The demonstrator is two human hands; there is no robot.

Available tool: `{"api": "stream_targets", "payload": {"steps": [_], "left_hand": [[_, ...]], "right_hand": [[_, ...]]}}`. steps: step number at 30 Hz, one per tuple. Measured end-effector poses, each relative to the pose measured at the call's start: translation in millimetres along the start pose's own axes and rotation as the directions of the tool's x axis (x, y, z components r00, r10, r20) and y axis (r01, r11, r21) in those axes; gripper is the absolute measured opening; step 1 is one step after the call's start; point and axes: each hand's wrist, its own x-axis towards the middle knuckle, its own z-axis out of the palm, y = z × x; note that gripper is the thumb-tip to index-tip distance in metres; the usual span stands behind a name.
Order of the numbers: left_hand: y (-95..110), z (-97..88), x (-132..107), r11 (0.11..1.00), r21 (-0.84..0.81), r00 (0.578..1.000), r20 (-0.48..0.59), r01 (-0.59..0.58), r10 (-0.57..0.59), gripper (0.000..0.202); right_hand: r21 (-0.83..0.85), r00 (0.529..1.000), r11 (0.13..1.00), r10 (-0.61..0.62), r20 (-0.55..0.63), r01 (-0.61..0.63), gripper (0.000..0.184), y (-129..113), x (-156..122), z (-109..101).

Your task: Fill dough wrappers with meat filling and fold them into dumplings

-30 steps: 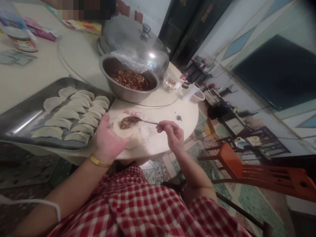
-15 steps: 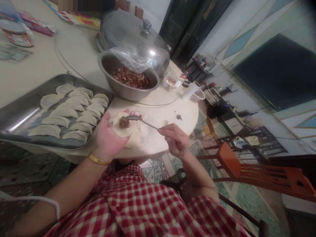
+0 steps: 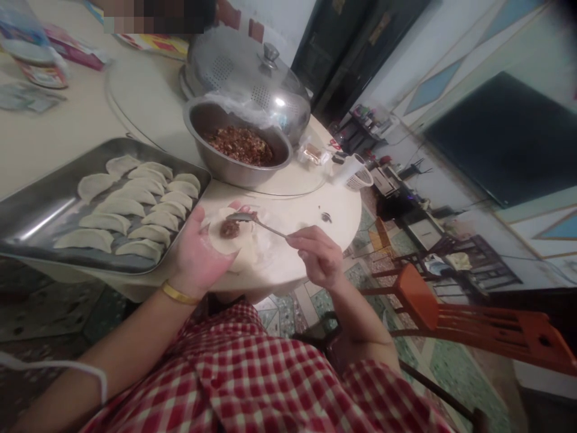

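Observation:
My left hand point(image 3: 198, 255) lies palm up at the table's near edge and cups a round dumpling wrapper point(image 3: 222, 240). A dark lump of meat filling point(image 3: 230, 228) sits on the wrapper. My right hand point(image 3: 318, 255) pinches the handle of a metal spoon point(image 3: 259, 221), and the spoon's bowl rests on the filling. Just behind stands a steel bowl of minced filling point(image 3: 238, 145). A steel tray point(image 3: 36, 210) to the left carries several folded dumplings point(image 3: 135, 207) in rows.
A perforated steel lid point(image 3: 250, 75) leans behind the bowl. A stack of wrappers point(image 3: 264, 249) lies on the round table point(image 3: 315, 207). A small white cup and basket point(image 3: 356, 171) stand at the far right edge. An orange wooden chair point(image 3: 451, 319) stands to my right.
The spoon's load of filling has come off onto the wrapper as a smaller lump, and my right hand has dropped lower with the spoon tilted. My left hand has stayed put.

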Motion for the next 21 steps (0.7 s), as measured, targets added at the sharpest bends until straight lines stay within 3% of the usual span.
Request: {"api": "stream_targets", "payload": {"steps": [8,12,14,18,21], "left_hand": [[0,-4.0,3,0.999,0.024,0.999,0.026,-0.031,0.030,0.059],[2,-2.2,4,1.000,-0.007,1.000,0.023,-0.013,0.013,0.056],[2,-2.6,5,1.000,-0.012,0.999,0.041,-0.027,0.027,0.058],[4,-4.8,7,1.000,-0.011,0.999,0.050,-0.013,0.014,0.060],[4,-7.6,8,1.000,-0.017,1.000,0.025,-0.019,0.019,0.059]], "right_hand": [[0.042,0.999,0.999,0.019,0.034,-0.020,0.025,8,-3,10],[0.074,0.985,0.986,0.153,-0.081,-0.147,0.020,9,0,7],[0.089,0.947,0.961,0.274,-0.170,-0.262,0.020,16,7,8],[0.150,0.813,0.882,0.471,-0.342,-0.448,0.027,65,36,19],[0.131,0.772,0.827,0.558,-0.302,-0.546,0.028,120,67,28]]}}
